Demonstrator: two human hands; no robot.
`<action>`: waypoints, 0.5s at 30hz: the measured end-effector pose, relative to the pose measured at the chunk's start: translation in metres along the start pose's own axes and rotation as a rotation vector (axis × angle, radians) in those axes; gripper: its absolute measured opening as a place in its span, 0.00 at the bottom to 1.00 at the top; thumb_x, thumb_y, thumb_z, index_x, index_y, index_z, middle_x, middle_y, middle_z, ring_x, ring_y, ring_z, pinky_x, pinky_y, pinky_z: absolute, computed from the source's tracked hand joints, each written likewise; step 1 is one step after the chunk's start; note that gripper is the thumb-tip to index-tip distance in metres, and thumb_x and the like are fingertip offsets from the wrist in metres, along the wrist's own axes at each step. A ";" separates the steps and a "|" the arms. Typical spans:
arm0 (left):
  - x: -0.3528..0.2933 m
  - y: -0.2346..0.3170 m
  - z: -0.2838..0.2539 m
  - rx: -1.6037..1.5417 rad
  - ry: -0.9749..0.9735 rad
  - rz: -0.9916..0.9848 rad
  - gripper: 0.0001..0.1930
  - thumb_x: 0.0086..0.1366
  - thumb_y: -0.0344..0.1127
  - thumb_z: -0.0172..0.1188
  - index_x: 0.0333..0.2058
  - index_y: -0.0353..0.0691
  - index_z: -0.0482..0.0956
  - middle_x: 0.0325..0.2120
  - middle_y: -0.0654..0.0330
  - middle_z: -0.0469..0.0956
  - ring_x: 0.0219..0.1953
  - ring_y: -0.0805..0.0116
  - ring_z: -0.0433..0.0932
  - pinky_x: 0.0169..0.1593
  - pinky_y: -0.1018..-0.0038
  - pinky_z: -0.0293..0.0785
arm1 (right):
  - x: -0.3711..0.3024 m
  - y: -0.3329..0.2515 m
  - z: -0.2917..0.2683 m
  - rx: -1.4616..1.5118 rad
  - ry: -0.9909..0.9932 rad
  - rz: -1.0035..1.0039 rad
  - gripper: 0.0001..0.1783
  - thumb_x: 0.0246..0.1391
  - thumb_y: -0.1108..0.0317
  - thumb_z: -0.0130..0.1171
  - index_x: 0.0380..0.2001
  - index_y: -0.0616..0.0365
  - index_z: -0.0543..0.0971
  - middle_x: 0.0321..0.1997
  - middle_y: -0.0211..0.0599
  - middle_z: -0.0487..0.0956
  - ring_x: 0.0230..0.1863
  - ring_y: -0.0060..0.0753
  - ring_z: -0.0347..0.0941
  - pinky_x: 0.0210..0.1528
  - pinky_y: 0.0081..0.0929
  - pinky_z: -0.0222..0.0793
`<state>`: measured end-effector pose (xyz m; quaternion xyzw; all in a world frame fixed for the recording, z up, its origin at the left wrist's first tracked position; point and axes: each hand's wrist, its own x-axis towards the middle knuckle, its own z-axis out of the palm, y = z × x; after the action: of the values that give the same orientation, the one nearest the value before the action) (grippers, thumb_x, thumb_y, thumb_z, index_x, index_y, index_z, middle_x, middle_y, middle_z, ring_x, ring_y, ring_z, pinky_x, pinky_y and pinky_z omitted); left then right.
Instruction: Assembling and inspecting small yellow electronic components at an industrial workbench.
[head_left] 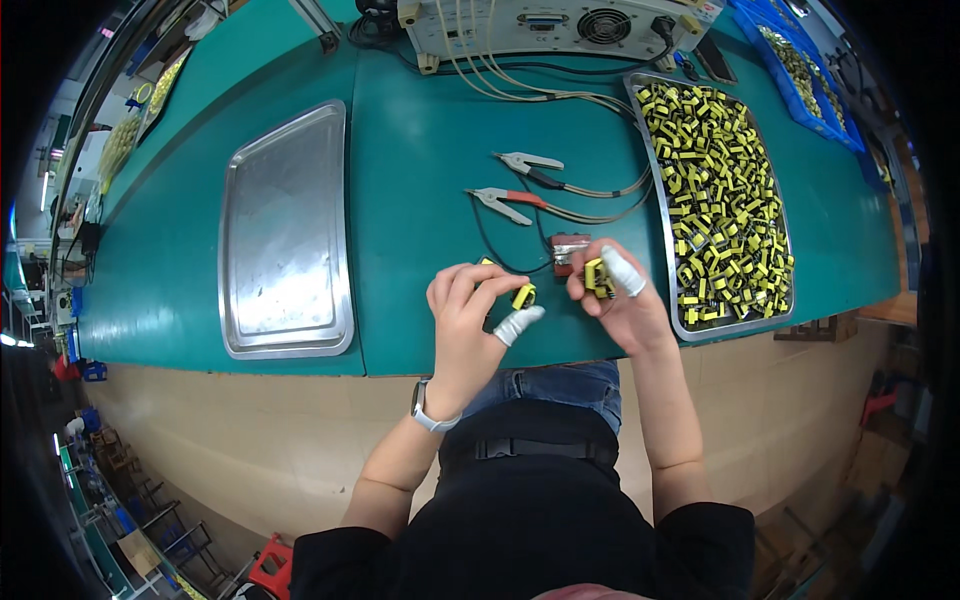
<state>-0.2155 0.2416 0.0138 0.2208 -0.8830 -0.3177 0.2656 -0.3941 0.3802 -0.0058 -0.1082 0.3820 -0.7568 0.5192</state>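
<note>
My left hand pinches a small yellow-and-black transformer between its thumb and fingers. A white cot covers that thumb. Another bit of yellow shows just behind the fingers, too hidden to name. To the right, my right hand, also with a white thumb cot, is curled around small yellow-and-black transformers; how many lie in it I cannot tell. Just beyond this hand, a small reddish-brown test fixture with a metallic top sits on the green table, a thin black lead running from it.
On the right, a metal tray is heaped with many such transformers. A bare metal tray lies left. Two clip leads, one black and one red, lie beyond my hands. An instrument stands at the back, blue bins far right.
</note>
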 end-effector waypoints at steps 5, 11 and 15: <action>0.000 0.005 0.006 -0.191 0.042 0.033 0.21 0.53 0.38 0.78 0.47 0.45 0.88 0.47 0.62 0.80 0.55 0.55 0.72 0.58 0.60 0.71 | -0.002 0.017 0.006 0.140 -0.159 0.278 0.13 0.68 0.61 0.63 0.48 0.57 0.76 0.41 0.36 0.79 0.29 0.25 0.77 0.24 0.15 0.67; 0.001 -0.002 0.005 -0.203 0.000 0.043 0.27 0.55 0.44 0.77 0.53 0.45 0.85 0.54 0.59 0.78 0.59 0.52 0.70 0.62 0.58 0.69 | 0.004 0.021 0.002 0.073 -0.195 0.279 0.19 0.66 0.60 0.65 0.52 0.61 0.78 0.40 0.32 0.80 0.22 0.16 0.68 0.21 0.15 0.62; -0.001 -0.003 -0.001 0.124 -0.012 0.014 0.35 0.56 0.43 0.77 0.62 0.43 0.77 0.60 0.54 0.72 0.61 0.49 0.68 0.64 0.55 0.67 | 0.003 -0.002 0.007 -0.288 0.094 0.182 0.10 0.66 0.64 0.66 0.45 0.57 0.83 0.36 0.30 0.81 0.20 0.14 0.66 0.21 0.14 0.59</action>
<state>-0.2139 0.2394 0.0121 0.2285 -0.9041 -0.2620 0.2483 -0.3928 0.3749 -0.0005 -0.1108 0.5187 -0.6485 0.5460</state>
